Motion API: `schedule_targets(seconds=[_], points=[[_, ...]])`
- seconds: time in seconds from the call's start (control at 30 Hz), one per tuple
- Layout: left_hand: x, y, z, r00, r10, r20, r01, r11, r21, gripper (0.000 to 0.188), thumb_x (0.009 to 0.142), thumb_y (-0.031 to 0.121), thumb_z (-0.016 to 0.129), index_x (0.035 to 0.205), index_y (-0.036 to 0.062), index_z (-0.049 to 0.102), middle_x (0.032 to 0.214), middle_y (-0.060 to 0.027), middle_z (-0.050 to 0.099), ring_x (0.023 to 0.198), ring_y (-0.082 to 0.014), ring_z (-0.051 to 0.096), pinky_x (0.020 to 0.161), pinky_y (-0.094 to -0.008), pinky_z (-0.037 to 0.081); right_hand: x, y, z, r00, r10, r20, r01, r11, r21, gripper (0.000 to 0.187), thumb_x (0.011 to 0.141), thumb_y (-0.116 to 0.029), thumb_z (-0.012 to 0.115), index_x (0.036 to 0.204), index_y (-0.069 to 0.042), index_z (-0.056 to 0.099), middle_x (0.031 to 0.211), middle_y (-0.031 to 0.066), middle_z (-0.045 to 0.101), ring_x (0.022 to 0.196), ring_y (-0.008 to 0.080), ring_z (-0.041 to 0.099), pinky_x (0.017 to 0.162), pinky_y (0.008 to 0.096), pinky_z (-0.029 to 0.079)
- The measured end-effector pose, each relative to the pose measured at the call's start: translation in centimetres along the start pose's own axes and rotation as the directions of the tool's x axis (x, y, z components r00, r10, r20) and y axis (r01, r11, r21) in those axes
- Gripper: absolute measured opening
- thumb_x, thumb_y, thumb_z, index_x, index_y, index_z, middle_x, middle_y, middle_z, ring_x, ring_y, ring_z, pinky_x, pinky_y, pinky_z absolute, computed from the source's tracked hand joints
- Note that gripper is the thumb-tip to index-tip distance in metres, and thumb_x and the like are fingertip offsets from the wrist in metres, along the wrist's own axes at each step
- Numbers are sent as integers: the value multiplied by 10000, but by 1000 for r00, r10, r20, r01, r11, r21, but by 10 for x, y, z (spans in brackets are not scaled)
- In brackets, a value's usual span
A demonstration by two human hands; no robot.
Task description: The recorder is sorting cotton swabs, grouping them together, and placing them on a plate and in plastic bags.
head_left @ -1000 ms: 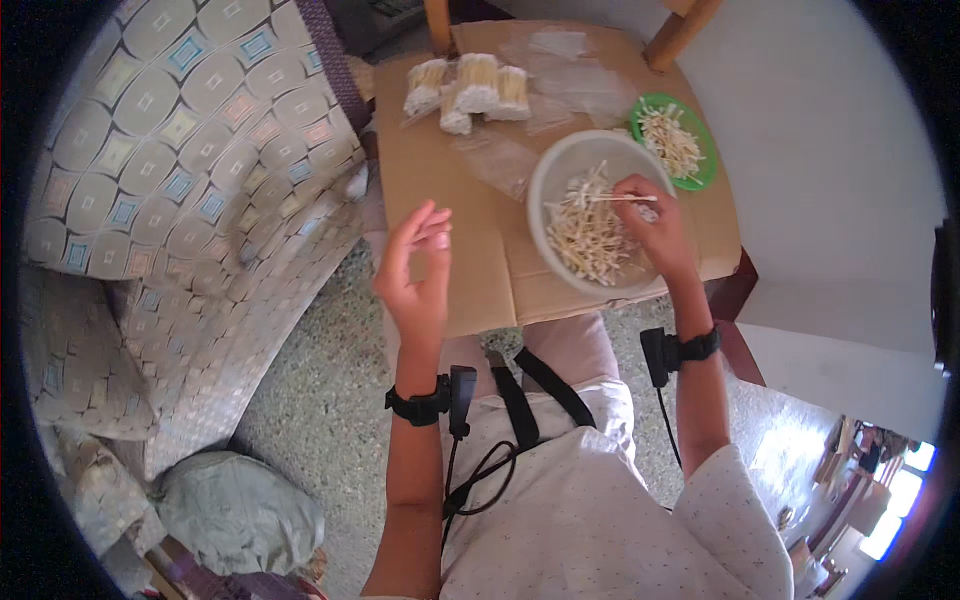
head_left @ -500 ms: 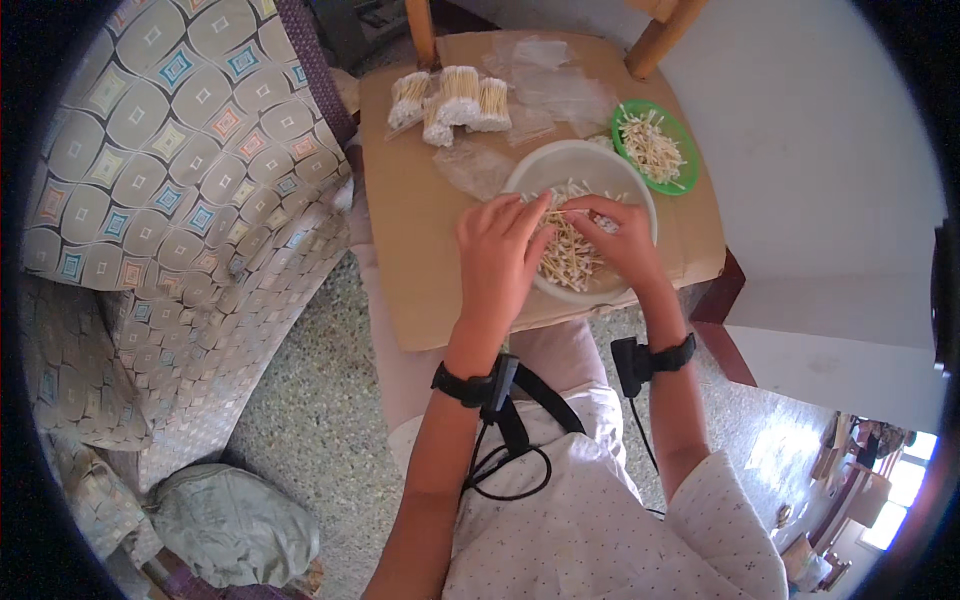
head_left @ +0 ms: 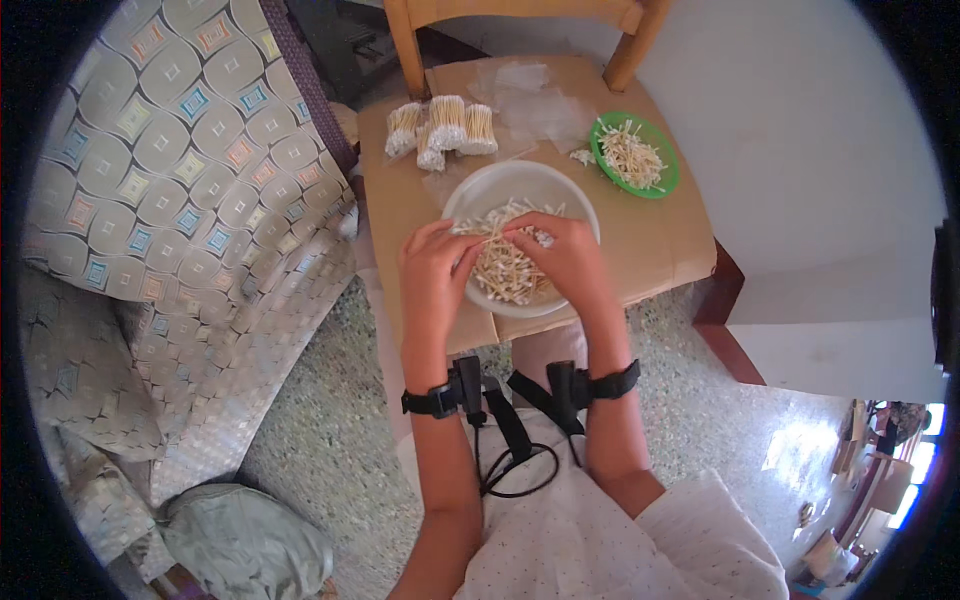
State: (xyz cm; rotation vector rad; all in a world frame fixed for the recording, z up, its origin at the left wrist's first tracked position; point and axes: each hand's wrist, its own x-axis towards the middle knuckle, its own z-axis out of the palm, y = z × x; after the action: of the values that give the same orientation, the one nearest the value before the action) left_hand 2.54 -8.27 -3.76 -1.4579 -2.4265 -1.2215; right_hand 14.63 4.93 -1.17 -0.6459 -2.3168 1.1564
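White plastic bowl (head_left: 520,181) of loose cotton swabs (head_left: 515,283), both hands bent over it.

Left hand (head_left: 432,262) and right hand (head_left: 565,255) curl inward, at the bowl's 9 and 3 o'clock, fingertips nearly meeting above the swabs; whether they pinch one is too small to tell. Count one green dish (head_left: 672,174) of swabs at 2 o'clock, four swab bundles (head_left: 447,122) at 11, overlapping clear bags (head_left: 545,115) at 12; the cardboard (head_left: 655,245) lies bare toward 3, its edge close at 6.
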Motion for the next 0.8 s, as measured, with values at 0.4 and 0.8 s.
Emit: schedule_targets(seconds=[0.4, 0.8], points=[[0, 33, -34, 977, -91, 194, 149, 941, -305, 114, 805, 110, 660, 886, 31, 677, 883, -121, 665, 859, -305, 607, 784, -381, 449, -28, -18, 10, 973, 140, -186, -64, 930, 363, 140, 827, -119, 680, 908, -7, 698, 805, 50, 685, 783, 90, 592, 732, 257, 470], [-15, 42, -37, 994, -111, 16, 111, 947, -300, 118, 827, 97, 658, 893, -1, 651, 865, -112, 663, 785, -227, 623, 695, -303, 457, -33, -16, 13, 973, 203, -110, -126, 866, 483, 206, 870, -169, 650, 940, 23, 681, 859, 36, 666, 818, 88, 570, 737, 240, 449]])
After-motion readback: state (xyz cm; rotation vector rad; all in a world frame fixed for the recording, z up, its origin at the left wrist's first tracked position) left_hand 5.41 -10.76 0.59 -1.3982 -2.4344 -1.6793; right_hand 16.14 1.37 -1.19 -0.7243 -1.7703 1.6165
